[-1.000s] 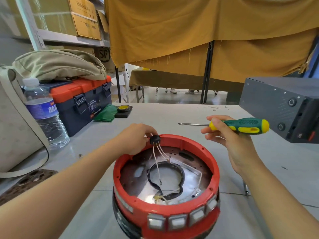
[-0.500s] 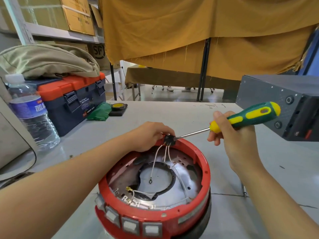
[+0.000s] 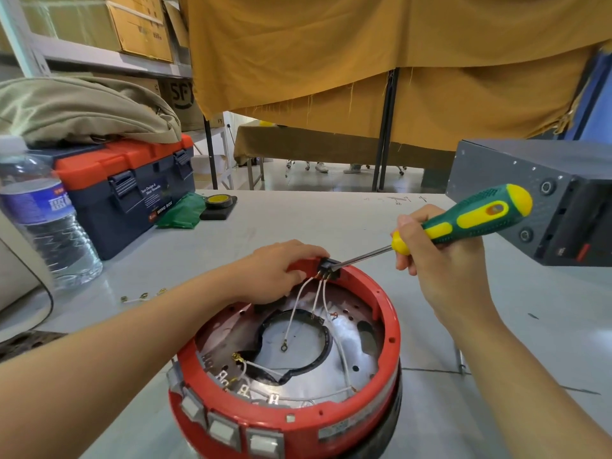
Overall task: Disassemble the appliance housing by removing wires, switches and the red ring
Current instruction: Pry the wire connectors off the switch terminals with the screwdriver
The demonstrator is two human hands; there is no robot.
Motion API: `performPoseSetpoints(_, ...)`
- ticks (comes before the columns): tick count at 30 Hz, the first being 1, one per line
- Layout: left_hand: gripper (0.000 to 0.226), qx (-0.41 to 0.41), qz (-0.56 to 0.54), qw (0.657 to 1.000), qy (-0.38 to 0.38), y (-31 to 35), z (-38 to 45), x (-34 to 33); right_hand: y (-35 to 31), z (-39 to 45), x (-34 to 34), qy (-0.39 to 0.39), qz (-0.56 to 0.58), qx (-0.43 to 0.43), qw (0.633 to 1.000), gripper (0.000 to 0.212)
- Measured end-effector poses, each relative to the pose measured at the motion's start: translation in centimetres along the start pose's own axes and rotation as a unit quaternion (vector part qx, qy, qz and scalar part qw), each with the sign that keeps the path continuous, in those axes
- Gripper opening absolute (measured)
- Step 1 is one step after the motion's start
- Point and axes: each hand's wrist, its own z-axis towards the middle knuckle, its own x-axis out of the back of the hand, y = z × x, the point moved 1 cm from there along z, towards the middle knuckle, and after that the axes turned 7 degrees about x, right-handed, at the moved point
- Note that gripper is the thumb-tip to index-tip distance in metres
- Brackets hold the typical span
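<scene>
A: Screwdriver [image 3: 460, 223] tip? Lost behind the black switch [image 3: 328, 270] just beyond the left hand [image 3: 275, 273]; blade type not readable.

B: Noted. Left fingertips hidden too, tucked over the far rim of the red ring [image 3: 390, 326]. Cannot tell whether they touch the switch.

A: Right hand [image 3: 443, 260]: palm side faces away, finger wrap only partly seen.

B: Housing [image 3: 381, 435] near edge cut off by the bottom of the frame. Both forearms cropped likewise.

A: Small metal bits [image 3: 142, 297] left of the left forearm, too small to identify.
</scene>
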Motion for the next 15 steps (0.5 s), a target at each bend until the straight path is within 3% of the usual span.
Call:
performPoseSetpoints(7,0.046,-0.016,-0.003,0.999,-0.040,1.1,0.5,0.4,-0.6,0.3,0.2,0.006,-0.006,0.016,1.000,0.023)
performPoseSetpoints(10,0.043,-0.008,0.026,1.000,-0.012,1.4,0.6,-0.1,-0.8,0.4,0.3,0.012,-0.003,0.026,1.000,0.023)
performPoseSetpoints(15,0.039,-0.042,-0.025,0.998,0.036,1.1,0.3,-0.6,-1.0,0.3,0.2,-0.001,-0.004,0.040,0.999,0.025)
